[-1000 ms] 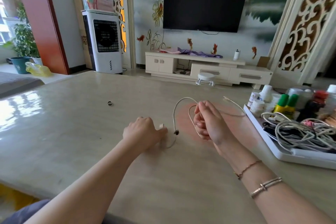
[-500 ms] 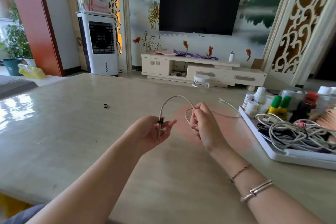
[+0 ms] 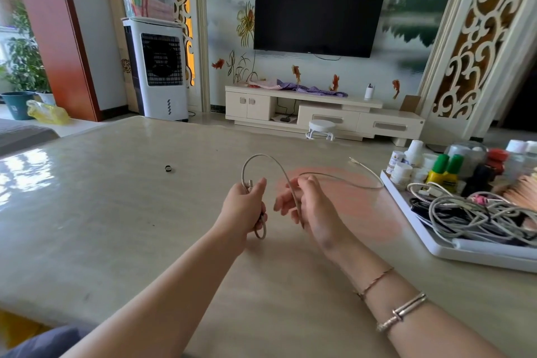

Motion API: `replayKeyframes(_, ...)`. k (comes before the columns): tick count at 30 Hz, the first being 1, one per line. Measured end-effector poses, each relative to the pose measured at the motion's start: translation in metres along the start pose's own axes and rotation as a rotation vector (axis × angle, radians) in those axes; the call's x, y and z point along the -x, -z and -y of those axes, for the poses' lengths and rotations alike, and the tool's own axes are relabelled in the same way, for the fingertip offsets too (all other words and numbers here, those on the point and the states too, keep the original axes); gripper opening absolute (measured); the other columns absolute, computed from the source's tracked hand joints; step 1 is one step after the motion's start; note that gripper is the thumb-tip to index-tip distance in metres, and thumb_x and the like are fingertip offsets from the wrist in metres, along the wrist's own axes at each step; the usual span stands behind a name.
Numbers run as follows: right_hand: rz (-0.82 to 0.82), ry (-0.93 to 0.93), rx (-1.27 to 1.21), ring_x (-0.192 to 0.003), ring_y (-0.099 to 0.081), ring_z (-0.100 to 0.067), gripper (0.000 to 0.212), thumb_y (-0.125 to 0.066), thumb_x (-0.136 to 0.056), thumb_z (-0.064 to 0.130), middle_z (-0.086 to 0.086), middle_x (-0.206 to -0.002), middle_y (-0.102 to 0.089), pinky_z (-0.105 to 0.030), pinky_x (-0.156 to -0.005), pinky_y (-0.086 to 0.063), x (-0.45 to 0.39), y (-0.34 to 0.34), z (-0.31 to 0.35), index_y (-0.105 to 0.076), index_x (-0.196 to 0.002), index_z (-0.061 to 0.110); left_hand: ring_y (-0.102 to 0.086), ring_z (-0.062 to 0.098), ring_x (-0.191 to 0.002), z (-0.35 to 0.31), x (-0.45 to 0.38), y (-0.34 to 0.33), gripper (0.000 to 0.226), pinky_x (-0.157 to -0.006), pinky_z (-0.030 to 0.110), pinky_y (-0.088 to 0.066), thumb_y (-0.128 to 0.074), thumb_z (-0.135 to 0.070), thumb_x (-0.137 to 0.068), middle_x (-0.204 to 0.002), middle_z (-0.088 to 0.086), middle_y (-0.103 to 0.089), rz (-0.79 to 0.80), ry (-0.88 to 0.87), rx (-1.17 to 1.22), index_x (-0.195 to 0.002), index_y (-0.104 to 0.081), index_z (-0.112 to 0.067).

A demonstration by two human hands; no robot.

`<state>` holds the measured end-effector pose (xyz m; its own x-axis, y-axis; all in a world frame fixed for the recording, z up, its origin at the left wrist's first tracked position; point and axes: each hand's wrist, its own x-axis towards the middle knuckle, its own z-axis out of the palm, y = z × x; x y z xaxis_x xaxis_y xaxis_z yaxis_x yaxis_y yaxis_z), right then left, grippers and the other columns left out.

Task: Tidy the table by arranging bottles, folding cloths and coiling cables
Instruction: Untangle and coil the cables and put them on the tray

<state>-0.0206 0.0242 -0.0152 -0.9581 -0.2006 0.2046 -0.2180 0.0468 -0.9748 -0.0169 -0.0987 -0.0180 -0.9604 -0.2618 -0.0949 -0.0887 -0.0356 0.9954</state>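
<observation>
Beige and glossy, the surface (image 3: 122,212) fills the foreground of a living room, with a wall-mounted television (image 3: 319,11) and a low cabinet (image 3: 334,113) behind it. Both forearms reach over the middle of the surface. The left hand (image 3: 247,209) closes its grip round one end of a pale cable (image 3: 261,158), thumb pressed against the plug, with a small loop of the cable hanging below the fist. From there the cable arches upward and comes down across the right hand (image 3: 308,206), whose fingers are loosely curled, the strand lying along them; whether this grip actually pinches the cable cannot be told. Beyond the right hand the cable runs on in a wide curve just above or on the surface, ending in a free connector near the tray (image 3: 465,253). The white tray sits at the right edge and holds a tangle of cables (image 3: 470,212), with small bottles (image 3: 441,171) crowded at its far end. A small dark ring (image 3: 168,168) lies alone on the surface, well apart to the left. Two bracelets (image 3: 401,311) circle the right wrist.
</observation>
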Motion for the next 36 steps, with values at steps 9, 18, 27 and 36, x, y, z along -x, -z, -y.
replayKeyframes(9, -0.102, -0.030, 0.858, -0.108, -0.039, -0.024, 0.018, -0.050, -0.090, 0.017, 0.001, -0.104, -0.043, -0.033, -0.084, -0.034, -0.002, 0.006, -0.021, -0.034, -0.099, 0.018, -0.046, 0.009, -0.038, -0.004, 0.009, -0.008, 0.034, -0.043, 0.022, -0.040, -0.050, -0.045, -0.094, -0.049, -0.004, -0.051, 0.085, -0.003, 0.222, -0.094, -0.053, -0.011)
replayKeyframes(18, -0.106, -0.077, 1.177, -0.117, -0.038, -0.031, 0.021, -0.039, -0.091, 0.019, -0.010, -0.122, -0.045, -0.041, -0.096, -0.032, 0.001, 0.006, -0.026, -0.043, -0.110, 0.011, -0.025, 0.008, -0.040, -0.006, 0.022, -0.016, 0.065, -0.041, 0.020, -0.025, -0.059, -0.065, -0.066, -0.047, -0.008, -0.029, 0.334, -0.230, 0.190, -0.095, -0.061, -0.007)
replayKeyframes(27, -0.137, -0.032, 1.210, -0.119, -0.041, -0.031, 0.030, -0.039, -0.094, 0.025, -0.011, -0.124, -0.047, -0.041, -0.096, -0.036, -0.004, 0.010, -0.033, -0.045, -0.120, 0.009, -0.025, 0.008, -0.043, -0.011, 0.023, -0.002, 0.030, -0.044, 0.018, -0.023, -0.079, -0.031, -0.069, -0.048, -0.007, -0.035, 0.525, -0.288, 0.039, -0.079, -0.063, -0.008)
replayKeyframes(36, -0.189, -0.126, 1.165, -0.113, -0.045, -0.031, 0.035, -0.048, -0.087, 0.033, -0.009, -0.115, -0.054, -0.040, -0.093, -0.035, -0.009, 0.021, -0.030, -0.046, -0.110, 0.007, -0.043, 0.013, -0.057, -0.018, 0.014, 0.004, 0.035, -0.066, 0.026, -0.046, -0.050, -0.026, -0.097, -0.059, -0.001, -0.040, 0.335, -0.193, 0.228, -0.064, -0.050, -0.014)
